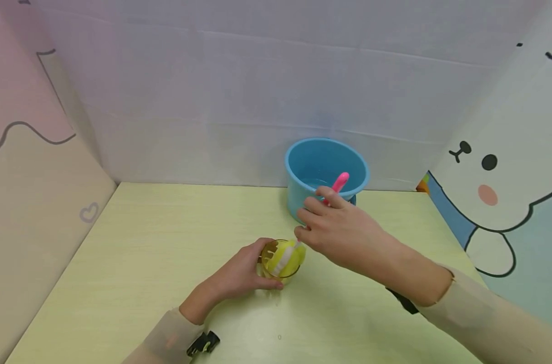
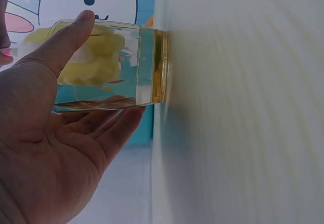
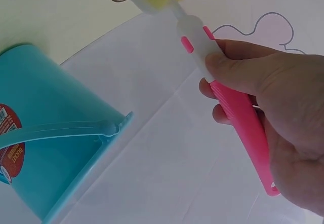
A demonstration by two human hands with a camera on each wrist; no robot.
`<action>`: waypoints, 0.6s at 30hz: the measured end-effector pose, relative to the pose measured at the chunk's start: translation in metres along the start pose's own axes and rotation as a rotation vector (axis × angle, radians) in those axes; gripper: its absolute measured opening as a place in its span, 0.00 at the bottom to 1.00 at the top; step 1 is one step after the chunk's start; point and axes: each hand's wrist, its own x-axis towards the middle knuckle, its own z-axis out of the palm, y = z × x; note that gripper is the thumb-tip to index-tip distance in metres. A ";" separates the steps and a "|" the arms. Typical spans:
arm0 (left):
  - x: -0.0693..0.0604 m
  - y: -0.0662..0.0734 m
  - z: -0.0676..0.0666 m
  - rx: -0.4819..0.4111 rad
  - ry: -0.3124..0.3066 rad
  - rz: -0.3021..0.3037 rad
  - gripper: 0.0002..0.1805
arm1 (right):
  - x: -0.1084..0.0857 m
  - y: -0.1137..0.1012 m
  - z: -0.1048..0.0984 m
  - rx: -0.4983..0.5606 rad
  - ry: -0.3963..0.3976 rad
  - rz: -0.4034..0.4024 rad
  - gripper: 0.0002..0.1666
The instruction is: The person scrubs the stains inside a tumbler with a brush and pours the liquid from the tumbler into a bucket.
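Observation:
My left hand (image 1: 244,270) holds a clear amber-tinted drinking glass (image 2: 144,64), thumb on one side and fingers on the other. Its base is down at the table surface. A sponge bottle brush has its yellow and white head (image 1: 285,259) at the glass's mouth, partly inside as the left wrist view shows. My right hand (image 1: 344,230) grips the brush by its pink and white handle (image 3: 240,117), thumb pressed on the white part. The handle slants up and away from the glass in the head view.
A blue bucket (image 1: 296,199) stands just beyond the right hand, near the back wall (image 1: 239,101). Its handle and a red label (image 3: 11,143) show in the right wrist view. Pale yellow tabletop (image 1: 175,227) surrounds the glass, and printed panels (image 1: 508,212) flank both sides.

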 end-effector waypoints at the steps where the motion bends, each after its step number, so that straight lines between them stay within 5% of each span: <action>1: 0.000 0.000 0.000 -0.003 0.001 0.001 0.51 | 0.000 0.000 0.000 0.002 0.000 0.000 0.25; 18: -0.001 0.001 -0.001 -0.034 -0.013 0.015 0.51 | 0.008 -0.002 0.004 -0.024 0.042 0.003 0.28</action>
